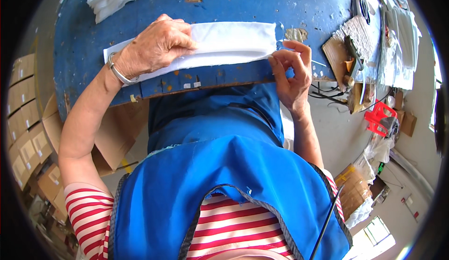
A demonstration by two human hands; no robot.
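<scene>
Left hand (156, 47) lies flat, fingers open, pressing the folded white cloth (224, 42); right hand (292, 70) seems to pinch its near-right corner.

Folded white cloth strip on the blue table

The white cloth strip (224, 44) lies flat and lengthwise along the near edge of the worn blue table (262, 2), folded into a long band. Its left part sits under the left hand (156, 47), pressed down; its right end is square, with the near right corner pinched by the right hand (292, 70).
</scene>
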